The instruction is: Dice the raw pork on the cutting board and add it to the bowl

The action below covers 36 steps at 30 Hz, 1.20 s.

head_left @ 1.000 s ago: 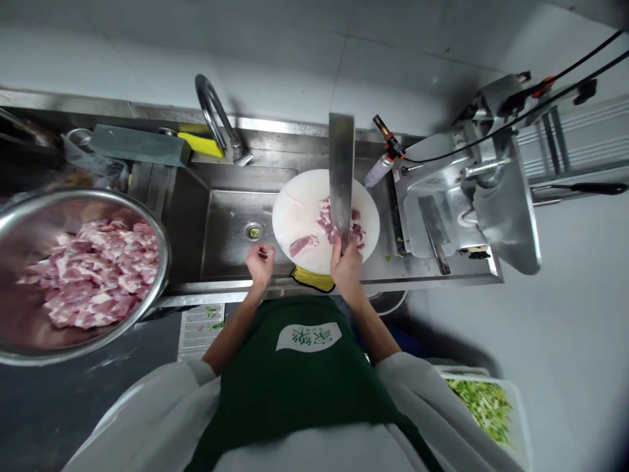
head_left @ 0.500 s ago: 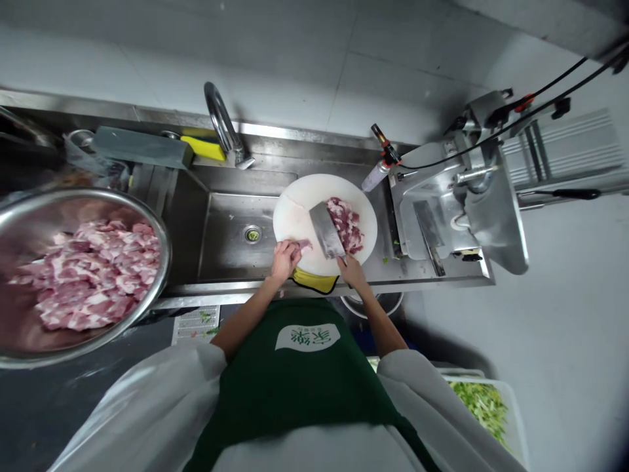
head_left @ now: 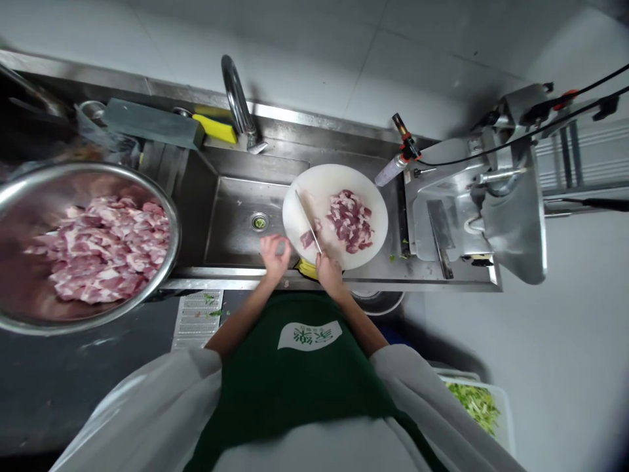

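A cleaver (head_left: 308, 219) stands edge-on on the round white cutting board (head_left: 314, 180), its handle in my right hand (head_left: 329, 270), which is closed around it. Small meat pieces (head_left: 307, 238) lie against the blade, some on each side. Farther right on the board rests a heap of cut raw meat (head_left: 350, 221). My left hand (head_left: 275, 255) is off the board's left edge, over the sink's front rim. Its fingers are curved and apart from the thumb, and nothing shows in them.
A large steel bowl (head_left: 174, 246) of raw meat is at left. The board lies over the steel sink (head_left: 236, 239), with a yellow cloth (head_left: 308, 269) under its front. Behind are a faucet (head_left: 238, 98) and sharpening stone (head_left: 152, 123). A torch (head_left: 393, 167), another cleaver (head_left: 439, 236) and slicer (head_left: 514, 216) stand right.
My right hand has brought the cleaver left, away from the heap, and turned it edge-on beside the small pieces. My left hand has let go of the meat and moved left off the board.
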{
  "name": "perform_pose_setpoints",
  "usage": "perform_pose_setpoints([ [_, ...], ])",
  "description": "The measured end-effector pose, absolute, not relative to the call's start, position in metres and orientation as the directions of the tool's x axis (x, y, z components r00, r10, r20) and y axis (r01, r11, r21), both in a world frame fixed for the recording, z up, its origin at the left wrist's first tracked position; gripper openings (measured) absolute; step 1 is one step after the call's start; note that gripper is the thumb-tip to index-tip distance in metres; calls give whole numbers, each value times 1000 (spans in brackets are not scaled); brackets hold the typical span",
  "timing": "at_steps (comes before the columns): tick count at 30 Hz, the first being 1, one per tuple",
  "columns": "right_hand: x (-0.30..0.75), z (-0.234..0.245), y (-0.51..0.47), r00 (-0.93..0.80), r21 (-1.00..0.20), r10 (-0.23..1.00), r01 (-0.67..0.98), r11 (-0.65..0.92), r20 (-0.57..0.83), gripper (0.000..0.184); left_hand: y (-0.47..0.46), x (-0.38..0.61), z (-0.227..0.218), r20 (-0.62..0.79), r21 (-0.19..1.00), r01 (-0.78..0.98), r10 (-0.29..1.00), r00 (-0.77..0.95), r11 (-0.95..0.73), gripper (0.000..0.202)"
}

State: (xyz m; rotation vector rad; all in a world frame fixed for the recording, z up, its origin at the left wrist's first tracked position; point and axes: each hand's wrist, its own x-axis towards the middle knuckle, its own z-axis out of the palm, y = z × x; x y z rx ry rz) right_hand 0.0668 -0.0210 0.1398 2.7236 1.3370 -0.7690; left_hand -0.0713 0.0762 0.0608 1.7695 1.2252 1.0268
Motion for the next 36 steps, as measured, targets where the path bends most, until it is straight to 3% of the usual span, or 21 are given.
perform_pose_setpoints([
  [4, 87, 123, -19, 463, -217, 745, 760, -613, -480, 38, 79, -38, 44, 168, 856, 313, 795, 583, -411, 14],
  [11, 162, 133, -59, 509, -283, 750, 712, -643, -423, 34, 81, -30, 26, 233, 787, 350, 770, 594, -508, 14],
  [14, 156, 155, -64, 543, -288, 776, 725, -626, -320, 35, 76, -42, 36, 313, 789, 361, 831, 461, -497, 14],
  [19, 111, 181, -48, 628, -405, 776, 726, -555, 62, 50, 75, -83, 52, 371, 812, 475, 928, 28, -339, 14],
  [21, 96, 174, -43, 643, -386, 766, 706, -594, -3, 50, 77, -98, 54, 381, 815, 486, 924, -40, -315, 15],
  [24, 91, 157, -42, 585, -237, 735, 703, -671, -343, 37, 78, -113, 54, 397, 819, 480, 914, -78, -315, 16],
  [26, 99, 153, -42, 520, -189, 723, 737, -649, -455, 32, 76, -119, 54, 385, 821, 487, 918, -90, -297, 16],
  [28, 109, 160, -42, 495, -231, 782, 768, -598, -379, 34, 72, -124, 52, 350, 824, 502, 933, -86, -263, 16],
  [30, 113, 169, -42, 522, -302, 833, 776, -554, -185, 42, 67, -129, 49, 311, 827, 514, 947, -84, -226, 16],
  [33, 101, 171, -38, 579, -380, 815, 759, -529, 21, 52, 62, -137, 46, 283, 840, 514, 949, -139, -175, 17],
  [34, 94, 166, -36, 581, -378, 814, 751, -541, -10, 51, 61, -139, 46, 286, 844, 510, 943, -168, -166, 17],
  [36, 83, 153, -31, 542, -321, 813, 747, -582, -212, 45, 61, -137, 47, 310, 848, 500, 930, -196, -177, 16],
])
